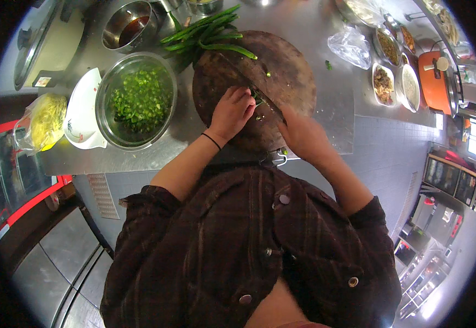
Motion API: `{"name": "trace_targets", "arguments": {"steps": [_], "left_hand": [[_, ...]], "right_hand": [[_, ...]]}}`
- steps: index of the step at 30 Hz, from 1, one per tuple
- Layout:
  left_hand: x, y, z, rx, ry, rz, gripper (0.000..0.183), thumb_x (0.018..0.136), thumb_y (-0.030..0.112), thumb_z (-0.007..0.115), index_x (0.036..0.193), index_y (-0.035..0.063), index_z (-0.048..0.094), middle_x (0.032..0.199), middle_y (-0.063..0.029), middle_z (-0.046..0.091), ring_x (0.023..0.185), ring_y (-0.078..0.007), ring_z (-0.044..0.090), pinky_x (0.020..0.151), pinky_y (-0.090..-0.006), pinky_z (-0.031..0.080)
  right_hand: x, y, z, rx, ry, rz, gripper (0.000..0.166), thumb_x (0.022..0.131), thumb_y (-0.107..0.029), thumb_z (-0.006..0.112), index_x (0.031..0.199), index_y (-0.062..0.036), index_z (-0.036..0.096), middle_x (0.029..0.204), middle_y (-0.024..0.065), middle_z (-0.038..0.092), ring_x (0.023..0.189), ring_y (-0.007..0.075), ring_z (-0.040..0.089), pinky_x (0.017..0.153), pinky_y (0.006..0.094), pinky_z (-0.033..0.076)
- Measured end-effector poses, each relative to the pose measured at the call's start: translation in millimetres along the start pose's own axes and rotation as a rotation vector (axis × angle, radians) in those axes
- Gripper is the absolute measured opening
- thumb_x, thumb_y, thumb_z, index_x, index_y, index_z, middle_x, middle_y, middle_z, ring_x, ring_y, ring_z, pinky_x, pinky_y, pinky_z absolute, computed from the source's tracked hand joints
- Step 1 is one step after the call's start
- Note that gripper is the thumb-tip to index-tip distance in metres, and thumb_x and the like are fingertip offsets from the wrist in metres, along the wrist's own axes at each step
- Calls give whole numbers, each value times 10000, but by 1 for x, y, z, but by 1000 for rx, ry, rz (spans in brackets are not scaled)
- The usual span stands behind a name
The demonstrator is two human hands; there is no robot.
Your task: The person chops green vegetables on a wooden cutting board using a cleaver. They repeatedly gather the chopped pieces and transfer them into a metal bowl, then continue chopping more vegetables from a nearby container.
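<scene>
My right hand [303,133] grips a kitchen knife [271,106], its dark blade slanting across a round wooden chopping board [293,82]. My left hand [230,110] is curled on the board with its fingertips close beside the blade. Bits of green chili pepper [257,97] show between those fingertips and the knife; most of what the left hand holds is hidden. Several long whole green chili peppers [211,35] lie in a heap over the board's far left edge. Left of the board stands a round bowl of chopped green pepper [142,100].
A metal bowl of dark liquid [133,30] stands at far left. Beside the chopped pepper are a white dish [80,110] and a bag of yellow shreds [48,119]. At right are a clear plastic bag [349,47], a dish of brown food [383,85] and an orange pot [432,84].
</scene>
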State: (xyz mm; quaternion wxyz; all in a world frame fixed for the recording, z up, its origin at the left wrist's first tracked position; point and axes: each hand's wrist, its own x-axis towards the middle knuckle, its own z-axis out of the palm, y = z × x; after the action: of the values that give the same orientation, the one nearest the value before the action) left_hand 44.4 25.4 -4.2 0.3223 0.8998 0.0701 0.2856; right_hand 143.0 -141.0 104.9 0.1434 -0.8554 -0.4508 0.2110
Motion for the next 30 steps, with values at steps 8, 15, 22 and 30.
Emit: {"name": "trace_targets", "arguments": {"steps": [8,15,22,30], "left_hand": [[-1,-5,4,-21,12,-4,176,725,54,677,836,90,545,979,-92,575,950,-310,546,812,-384,481],[2,-5,5,13,27,31,215,713,48,692,851,98,536,985,-82,569,914,-316,544,779,-395,479],[2,-3,2,21,-7,-26,179,713,47,668,823,86,532,966,-91,561,923,-297,544,810,-367,479],[2,0,-1,31,8,12,183,709,45,669,824,87,534,965,-90,563,940,-300,538,807,-367,482]], "right_hand": [[18,-2,-9,37,-101,19,262,902,-264,502,1066,-66,452,807,254,597,801,466,565,663,535,433],[22,7,16,-13,44,-39,215,887,-236,519,1004,-61,473,818,235,590,795,443,570,676,525,435],[17,6,8,37,-45,25,286,899,-246,512,1120,-67,478,889,251,600,855,448,567,700,508,444],[13,17,8,93,-72,-27,337,888,-211,518,1171,-38,460,880,250,601,886,446,566,724,496,449]]}}
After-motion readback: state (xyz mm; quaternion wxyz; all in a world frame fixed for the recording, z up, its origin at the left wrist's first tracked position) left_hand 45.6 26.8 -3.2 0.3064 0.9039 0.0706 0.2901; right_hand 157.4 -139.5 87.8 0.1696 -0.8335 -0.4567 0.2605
